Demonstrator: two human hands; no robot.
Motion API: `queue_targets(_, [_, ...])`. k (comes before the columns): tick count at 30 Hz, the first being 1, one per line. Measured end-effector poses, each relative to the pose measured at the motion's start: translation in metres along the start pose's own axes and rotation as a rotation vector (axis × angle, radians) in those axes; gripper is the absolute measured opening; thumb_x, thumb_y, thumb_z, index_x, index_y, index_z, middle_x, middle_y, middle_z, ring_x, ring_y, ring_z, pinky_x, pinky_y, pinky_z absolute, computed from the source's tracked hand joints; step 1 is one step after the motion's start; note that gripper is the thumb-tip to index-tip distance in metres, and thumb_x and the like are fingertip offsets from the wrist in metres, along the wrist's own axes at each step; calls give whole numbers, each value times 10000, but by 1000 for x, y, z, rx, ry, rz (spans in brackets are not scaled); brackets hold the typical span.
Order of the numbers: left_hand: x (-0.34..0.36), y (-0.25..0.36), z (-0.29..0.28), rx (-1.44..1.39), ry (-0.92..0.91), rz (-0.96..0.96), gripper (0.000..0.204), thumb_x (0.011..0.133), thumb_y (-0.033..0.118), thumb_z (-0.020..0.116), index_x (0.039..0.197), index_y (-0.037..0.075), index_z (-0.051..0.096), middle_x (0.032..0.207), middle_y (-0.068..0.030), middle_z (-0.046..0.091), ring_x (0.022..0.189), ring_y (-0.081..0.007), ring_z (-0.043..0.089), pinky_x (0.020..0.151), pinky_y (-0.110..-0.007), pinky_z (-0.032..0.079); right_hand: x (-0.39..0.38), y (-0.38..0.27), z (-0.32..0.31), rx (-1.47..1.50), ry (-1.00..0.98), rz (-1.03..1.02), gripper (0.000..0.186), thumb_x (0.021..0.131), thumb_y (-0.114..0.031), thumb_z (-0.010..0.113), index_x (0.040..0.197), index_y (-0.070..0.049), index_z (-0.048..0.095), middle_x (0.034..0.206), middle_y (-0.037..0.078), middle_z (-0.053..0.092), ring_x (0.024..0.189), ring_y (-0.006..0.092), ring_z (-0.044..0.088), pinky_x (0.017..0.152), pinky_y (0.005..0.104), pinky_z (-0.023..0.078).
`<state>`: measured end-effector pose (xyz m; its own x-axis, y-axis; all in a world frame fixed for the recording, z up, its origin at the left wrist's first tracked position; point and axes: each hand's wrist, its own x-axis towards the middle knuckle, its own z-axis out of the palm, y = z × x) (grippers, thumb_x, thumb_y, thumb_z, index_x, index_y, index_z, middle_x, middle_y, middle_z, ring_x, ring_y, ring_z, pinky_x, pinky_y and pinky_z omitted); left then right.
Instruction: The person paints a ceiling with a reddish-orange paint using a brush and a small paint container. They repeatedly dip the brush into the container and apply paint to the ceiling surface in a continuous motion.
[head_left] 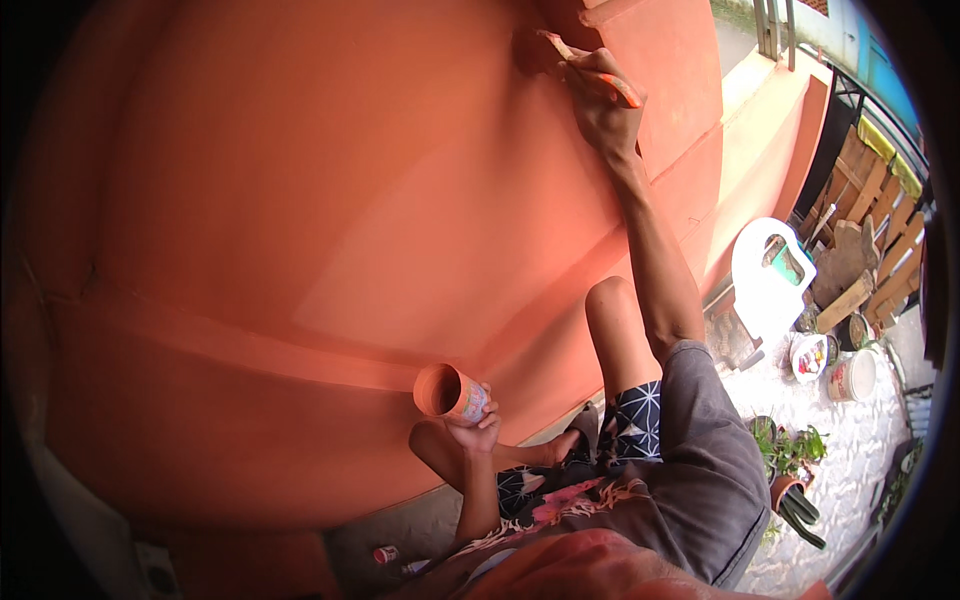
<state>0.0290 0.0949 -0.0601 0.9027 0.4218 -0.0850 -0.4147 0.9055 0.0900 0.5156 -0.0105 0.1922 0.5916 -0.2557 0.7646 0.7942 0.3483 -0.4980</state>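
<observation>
My right hand [610,118] is raised at the upper right, its fingers closed around a paintbrush [624,94] with an orange handle. The brush tip points up and left, at or very near the orange wall [330,170]; whether it touches I cannot tell. A paler patch shows in the middle of the wall, with deeper orange around it. Low in the middle, my left hand [476,432] grips a paint-stained cup [466,398] from its right side. The cup's mouth tilts toward the wall, and its inside looks dark orange.
A ledge [240,350] runs across the wall's lower part. To the right stand a white plastic chair [765,280], a white bucket [852,376], potted plants [795,450] and stacked wooden boards [880,215]. A small red container [385,554] sits on the floor below.
</observation>
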Motion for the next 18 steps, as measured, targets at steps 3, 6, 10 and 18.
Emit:
queue_targets(3, [-11, -3, -8, -18, 26, 37, 681, 831, 490, 708, 1372, 132, 501, 1327, -170, 505, 905, -336, 581, 532, -304, 538, 1, -7, 4, -86, 62, -234, 100, 886, -62, 744, 874, -39, 647, 976, 90, 766, 767, 200, 742, 616, 293, 570])
queue_targets(6, [-8, 1, -8, 1, 63, 26, 701, 817, 502, 719, 1367, 124, 502, 1326, -170, 506, 902, -336, 581, 534, -306, 541, -14, -7, 24, -329, -81, -362, 242, 796, 23, 684, 1004, -101, 687, 1042, 68, 741, 686, 228, 699, 522, 308, 531])
queue_targets(10, [-14, -3, -9, 7, 38, 47, 722, 804, 510, 730, 1369, 123, 501, 1323, -169, 509, 901, -335, 581, 534, -304, 543, -53, -60, 42, -203, -386, -291, 111, 794, 1, 708, 834, -89, 658, 974, 41, 751, 648, 224, 678, 522, 313, 520])
queue_targets(18, [-10, -12, 7, -4, 7, 27, 706, 813, 495, 723, 1364, 112, 505, 1323, -168, 507, 900, -326, 575, 532, -302, 542, 1, -5, 22, 282, -75, 135, 82, 902, 4, 719, 856, 12, 651, 836, 54, 738, 741, 107, 691, 691, 265, 566])
